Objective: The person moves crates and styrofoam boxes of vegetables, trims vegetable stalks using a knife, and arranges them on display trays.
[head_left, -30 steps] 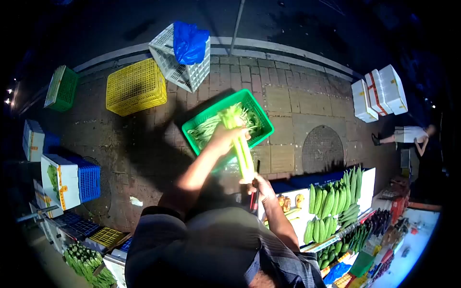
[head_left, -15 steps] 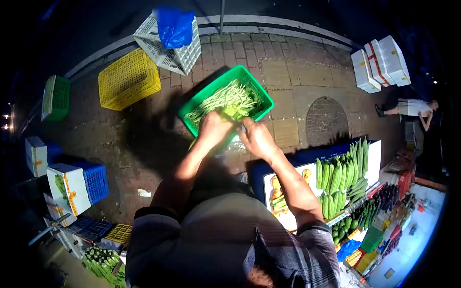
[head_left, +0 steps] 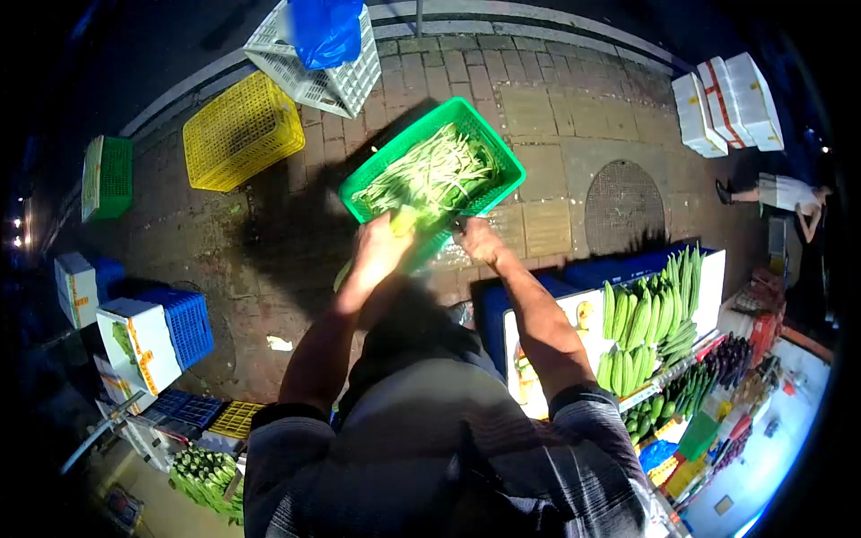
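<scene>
Head view: mid-frame, my left hand [head_left: 378,249] grips a pale vegetable [head_left: 404,221] at the green basket's [head_left: 405,149] edge; my right hand [head_left: 482,240], apart, clasps a dark handle [head_left: 459,222]. Brick paving [head_left: 439,76] surrounds; 1 round manhole cover [head_left: 625,211] lies right.

Single fisheye camera is riding on the wearer's head, looking steeply down and slightly forward. Shirt [head_left: 430,417] is filling bottom centre, nearest the lens. Left hand [head_left: 378,251] and right hand [head_left: 481,240] are showing mid-view, farther off; green basket [head_left: 507,186] is sitting just beyond. Pavement [head_left: 543,170] is spreading around, road [head_left: 170,54] is running along the top.
</scene>
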`<state>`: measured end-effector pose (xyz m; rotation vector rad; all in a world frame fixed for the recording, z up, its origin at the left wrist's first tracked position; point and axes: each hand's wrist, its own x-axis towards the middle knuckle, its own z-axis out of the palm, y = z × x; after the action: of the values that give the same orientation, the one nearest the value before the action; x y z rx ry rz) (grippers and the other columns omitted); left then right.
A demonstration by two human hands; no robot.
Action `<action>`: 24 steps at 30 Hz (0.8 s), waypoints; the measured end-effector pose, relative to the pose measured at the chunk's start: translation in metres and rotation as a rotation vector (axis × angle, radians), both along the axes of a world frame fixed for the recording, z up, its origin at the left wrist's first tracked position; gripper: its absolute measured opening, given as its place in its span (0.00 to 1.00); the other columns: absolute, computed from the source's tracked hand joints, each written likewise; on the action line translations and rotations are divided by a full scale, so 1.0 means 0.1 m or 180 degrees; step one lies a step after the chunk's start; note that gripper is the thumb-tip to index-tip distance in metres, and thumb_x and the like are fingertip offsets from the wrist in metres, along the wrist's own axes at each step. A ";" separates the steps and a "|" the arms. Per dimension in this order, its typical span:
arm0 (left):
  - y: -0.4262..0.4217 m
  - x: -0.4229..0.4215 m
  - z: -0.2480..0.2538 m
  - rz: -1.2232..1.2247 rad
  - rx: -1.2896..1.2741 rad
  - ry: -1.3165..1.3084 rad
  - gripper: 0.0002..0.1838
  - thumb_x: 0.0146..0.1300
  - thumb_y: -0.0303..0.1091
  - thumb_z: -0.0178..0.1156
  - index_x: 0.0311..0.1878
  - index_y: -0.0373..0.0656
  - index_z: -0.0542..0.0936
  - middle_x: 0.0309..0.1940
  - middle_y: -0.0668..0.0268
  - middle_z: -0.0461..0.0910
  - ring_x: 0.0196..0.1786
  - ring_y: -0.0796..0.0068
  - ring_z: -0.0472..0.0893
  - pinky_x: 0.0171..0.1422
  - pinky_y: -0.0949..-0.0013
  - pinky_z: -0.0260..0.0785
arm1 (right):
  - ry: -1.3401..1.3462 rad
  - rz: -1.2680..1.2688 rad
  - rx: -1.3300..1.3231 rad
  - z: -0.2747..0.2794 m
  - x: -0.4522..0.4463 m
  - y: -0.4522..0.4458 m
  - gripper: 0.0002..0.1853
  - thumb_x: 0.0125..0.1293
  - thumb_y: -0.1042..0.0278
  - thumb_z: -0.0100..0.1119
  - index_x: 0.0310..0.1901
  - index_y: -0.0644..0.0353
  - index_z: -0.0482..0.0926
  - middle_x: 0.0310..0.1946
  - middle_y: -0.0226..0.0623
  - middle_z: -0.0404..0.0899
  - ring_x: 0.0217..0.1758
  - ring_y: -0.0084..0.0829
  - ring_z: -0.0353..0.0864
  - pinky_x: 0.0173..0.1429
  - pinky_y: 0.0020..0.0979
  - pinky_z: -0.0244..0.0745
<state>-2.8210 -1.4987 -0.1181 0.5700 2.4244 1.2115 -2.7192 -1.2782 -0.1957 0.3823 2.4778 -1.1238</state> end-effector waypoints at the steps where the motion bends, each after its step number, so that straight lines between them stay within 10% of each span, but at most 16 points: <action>1: -0.02 -0.02 -0.04 0.0055 0.0198 -0.0203 0.16 0.57 0.38 0.68 0.46 0.41 0.83 0.35 0.50 0.84 0.38 0.52 0.85 0.44 0.58 0.77 | 0.0074 -0.0188 0.0019 -0.02 0.07 -0.02 0.15 0.65 0.65 0.58 0.47 0.67 0.81 0.41 0.64 0.82 0.46 0.58 0.82 0.49 0.46 0.77; 7: 0.03 -0.22 -0.14 -0.0283 0.0760 -0.1516 0.15 0.61 0.29 0.67 0.50 0.38 0.81 0.37 0.66 0.85 0.36 0.72 0.82 0.44 0.66 0.75 | 0.0374 -0.1578 -0.1168 0.30 0.56 -0.37 0.13 0.69 0.63 0.62 0.44 0.67 0.80 0.26 0.30 0.77 0.29 0.23 0.70 0.37 0.31 0.72; 8: 0.05 -0.25 -0.12 -0.0445 0.0931 -0.1862 0.12 0.61 0.25 0.65 0.48 0.38 0.81 0.35 0.66 0.84 0.35 0.74 0.82 0.42 0.68 0.75 | -0.0011 -0.1398 -0.1273 0.30 0.61 -0.34 0.27 0.69 0.52 0.61 0.59 0.67 0.76 0.37 0.50 0.85 0.38 0.35 0.83 0.49 0.38 0.78; 11: 0.19 -0.24 -0.03 -0.0675 0.1255 -0.2527 0.11 0.60 0.20 0.63 0.47 0.38 0.80 0.35 0.66 0.83 0.34 0.75 0.82 0.38 0.70 0.76 | 0.0518 -0.1437 -0.1486 0.87 0.52 -0.32 0.29 0.69 0.49 0.62 0.61 0.66 0.75 0.35 0.46 0.84 0.37 0.33 0.81 0.49 0.37 0.78; 15: 0.49 -0.13 0.25 -0.0963 0.1114 -0.2658 0.13 0.60 0.26 0.66 0.49 0.39 0.82 0.34 0.67 0.82 0.34 0.77 0.81 0.38 0.71 0.75 | 0.0931 -0.1385 -0.1260 1.39 0.28 -0.24 0.36 0.69 0.48 0.60 0.69 0.66 0.67 0.63 0.61 0.74 0.66 0.48 0.76 0.66 0.42 0.72; 24: 0.62 -0.07 0.33 -0.0868 0.0928 -0.3203 0.11 0.60 0.21 0.63 0.47 0.35 0.80 0.31 0.63 0.83 0.31 0.72 0.82 0.35 0.69 0.78 | 0.1391 -0.1065 -0.0851 1.32 0.39 -0.15 0.30 0.71 0.58 0.55 0.71 0.62 0.65 0.66 0.59 0.70 0.68 0.53 0.72 0.70 0.43 0.67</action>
<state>-2.8278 -1.4363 -0.0854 0.2431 1.3058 1.3007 -2.6807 -1.2929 -0.0637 0.5321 2.6326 -1.8214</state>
